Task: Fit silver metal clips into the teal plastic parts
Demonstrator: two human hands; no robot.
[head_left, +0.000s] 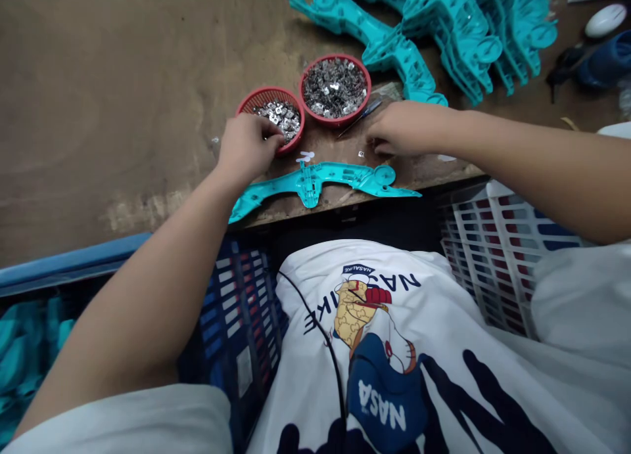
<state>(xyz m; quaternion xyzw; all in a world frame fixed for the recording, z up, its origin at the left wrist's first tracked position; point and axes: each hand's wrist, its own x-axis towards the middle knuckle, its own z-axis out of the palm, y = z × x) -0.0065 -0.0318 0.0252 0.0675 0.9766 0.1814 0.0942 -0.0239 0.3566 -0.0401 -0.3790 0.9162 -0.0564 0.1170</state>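
My left hand [250,145] reaches over the rim of the left red basket [302,129], thumb and fingers drawn together at the small metal clips [280,114] inside; whatever is between the fingertips is hidden. Close to the table front, my right hand [405,131] rests palm down with fingers curled, and I cannot see what they hold. One loose metal clip [361,154] lies left of those fingers. Between me and the baskets, a long turquoise plastic part [335,173] lies along the table edge, touched by neither hand's fingers. Small white pieces [305,156] lie just behind it.
A second red basket [368,86] of small metal parts stands behind, a thin screwdriver [362,115] beside it. Turquoise parts [458,33] are heaped at the back right, near a blue tool [606,60]. Plastic crates [497,244] stand below the table edge [276,219].
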